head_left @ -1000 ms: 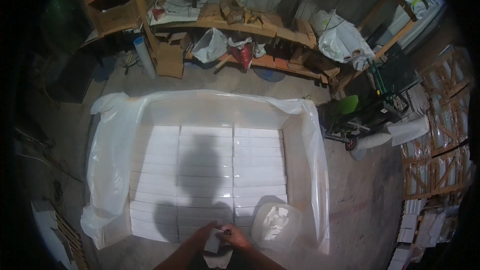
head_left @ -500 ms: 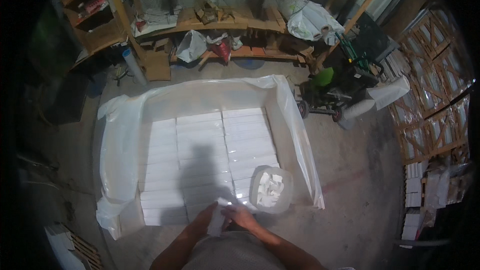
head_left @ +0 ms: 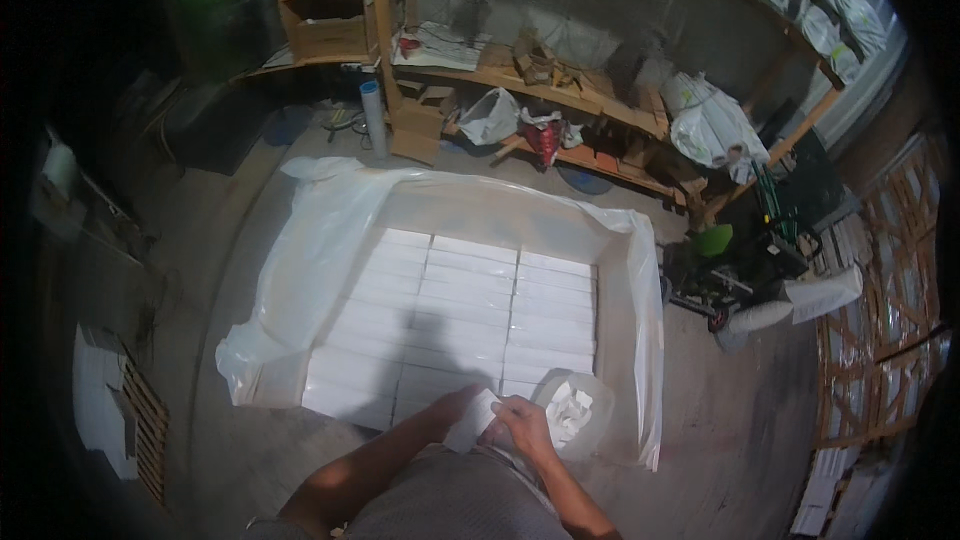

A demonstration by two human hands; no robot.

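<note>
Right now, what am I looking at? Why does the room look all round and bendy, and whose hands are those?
The camera sits on a person's head and looks down, and its wide lens bends straight edges. The two bare arms at the bottom belong to that person. The left hand and right hand together hold a small white piece. Below them is a big box lined with white plastic, filled with neat rows of white packs. By the right hand is a clear bag of white pieces. Wooden shelves stand behind.
</note>
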